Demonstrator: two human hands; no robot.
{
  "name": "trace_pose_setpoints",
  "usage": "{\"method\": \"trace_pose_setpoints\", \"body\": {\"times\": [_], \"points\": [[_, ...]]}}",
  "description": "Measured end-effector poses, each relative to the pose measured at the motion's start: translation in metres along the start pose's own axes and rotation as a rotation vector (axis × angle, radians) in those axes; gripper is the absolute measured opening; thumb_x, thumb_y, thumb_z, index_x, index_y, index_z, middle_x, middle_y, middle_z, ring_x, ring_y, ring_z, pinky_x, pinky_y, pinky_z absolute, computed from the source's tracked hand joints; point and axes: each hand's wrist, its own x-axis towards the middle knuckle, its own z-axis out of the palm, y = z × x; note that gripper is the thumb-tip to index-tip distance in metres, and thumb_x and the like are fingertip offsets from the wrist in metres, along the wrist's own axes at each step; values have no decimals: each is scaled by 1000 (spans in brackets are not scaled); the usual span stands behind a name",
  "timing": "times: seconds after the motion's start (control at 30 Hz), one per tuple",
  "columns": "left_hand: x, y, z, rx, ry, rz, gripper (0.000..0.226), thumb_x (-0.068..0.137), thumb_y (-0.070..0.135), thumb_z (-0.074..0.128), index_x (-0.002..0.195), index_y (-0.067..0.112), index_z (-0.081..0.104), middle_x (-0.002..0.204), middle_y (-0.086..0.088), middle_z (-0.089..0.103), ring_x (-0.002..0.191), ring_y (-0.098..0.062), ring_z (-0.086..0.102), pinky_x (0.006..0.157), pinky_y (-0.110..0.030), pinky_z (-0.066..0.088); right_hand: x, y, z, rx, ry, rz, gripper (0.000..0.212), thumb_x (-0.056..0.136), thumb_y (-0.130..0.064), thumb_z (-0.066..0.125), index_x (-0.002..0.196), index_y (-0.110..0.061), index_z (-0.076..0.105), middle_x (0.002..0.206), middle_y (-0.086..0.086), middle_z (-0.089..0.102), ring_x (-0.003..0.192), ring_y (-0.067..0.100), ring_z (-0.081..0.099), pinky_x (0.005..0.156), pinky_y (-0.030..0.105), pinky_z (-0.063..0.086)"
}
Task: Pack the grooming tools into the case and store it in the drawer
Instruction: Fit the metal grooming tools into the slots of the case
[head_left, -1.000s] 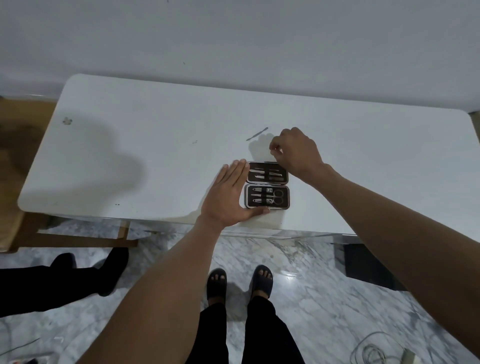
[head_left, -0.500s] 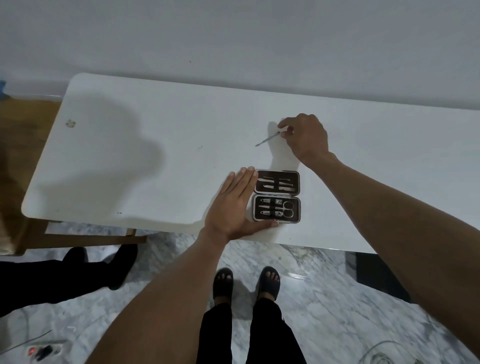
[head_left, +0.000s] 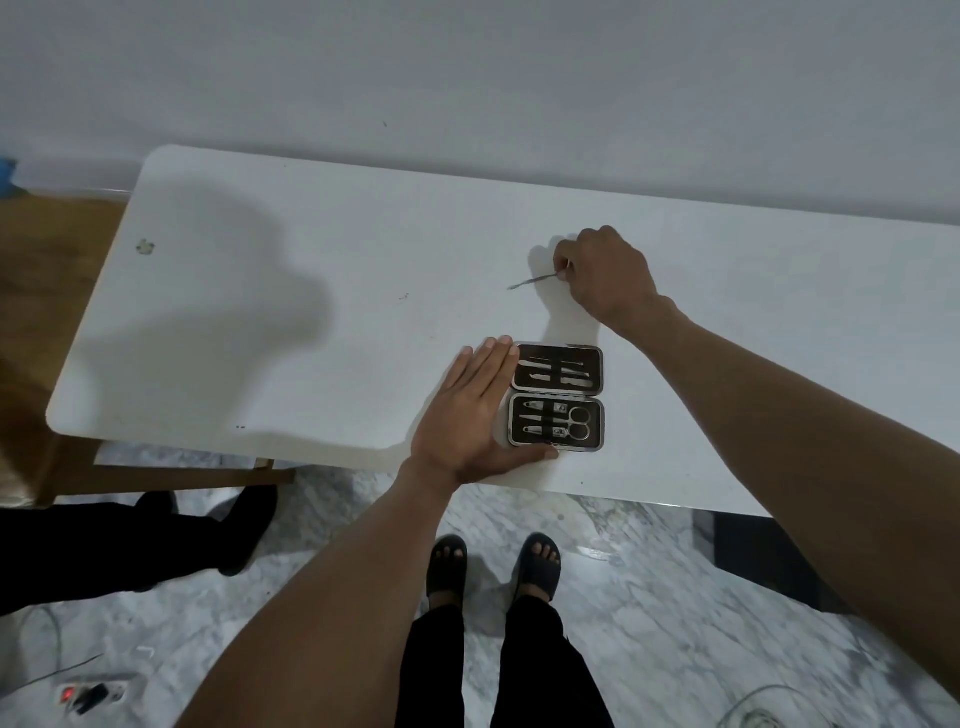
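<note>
An open grooming case lies near the front edge of the white table, with several metal tools strapped into both halves, scissors in the near half. My left hand rests flat against the case's left side, fingers together, thumb along its near edge. Beyond the case, my right hand pinches the end of a thin metal tool, whose tip points left, low over the table.
A wall runs behind the table. A wooden frame shows under the left end. On the marble floor are my sandalled feet, another person's dark legs at left, a power strip and a dark box at right.
My right hand moved from the case's far edge out to the thin tool and took hold of its end. The left hand stayed against the case.
</note>
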Motion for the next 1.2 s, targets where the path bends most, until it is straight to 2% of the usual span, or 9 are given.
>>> {"method": "trace_pose_setpoints", "body": {"times": [0.1,0.3,0.43,0.5,0.63,0.73,0.9,1.03,1.2], "points": [[1,1,-1,-11,-14,-8,124,76,89,59,160,2,31,169,-13,29,159,-23,20,130,-48,18,-3,-1,1,39,-42,20,14,90,-7,51,95,-13,63,94,11,60,94,31,54,63,33,38],[0,1,-2,6,-33,-25,126,76,92,54,161,3,28,170,-9,26,160,-20,16,131,-45,14,-22,4,-7,264,-46,145,14,89,-10,48,90,-10,62,88,9,69,81,28,61,67,31,46],[0,1,-3,-24,-13,-21,127,74,91,59,160,2,31,169,-10,29,159,-21,20,131,-43,14,-41,9,-13,313,-35,195,15,88,-9,51,91,-8,66,91,8,70,84,25,62,72,33,52],[0,1,-3,-33,1,-16,126,74,91,58,159,0,33,168,-11,32,158,-22,22,131,-44,15,-52,12,-15,352,-31,227,17,89,-8,54,94,-8,70,93,6,70,83,19,61,74,30,51],[-2,3,-4,-41,-2,-13,125,75,91,52,158,0,34,167,-12,33,158,-24,24,130,-47,19,-77,13,-18,447,-27,298,20,85,-6,58,92,-13,76,86,1,71,71,10,60,60,14,42],[-3,2,-3,-23,-1,-10,124,76,92,48,158,0,34,167,-13,33,158,-24,25,130,-47,19,-96,11,-20,477,4,323,19,84,-6,60,91,-13,77,81,-2,69,65,4,58,53,10,38],[-4,2,-3,-31,-10,-17,125,75,93,48,160,1,31,168,-12,30,159,-23,21,131,-45,14,-117,8,-16,460,40,351,19,83,-6,61,90,-12,77,87,4,74,76,13,64,67,22,49],[-5,3,-4,-41,-6,-16,126,75,92,48,160,2,30,169,-11,29,159,-22,21,131,-44,14,-125,6,-13,466,71,437,25,82,-5,53,89,-12,77,89,6,74,73,21,65,66,34,58],[-5,3,-3,-36,1,-17,125,75,92,49,160,2,31,168,-12,30,159,-23,22,131,-45,15,-125,1,-10,489,95,469,26,82,-7,52,87,-13,77,94,3,75,81,21,68,71,35,59]]}}
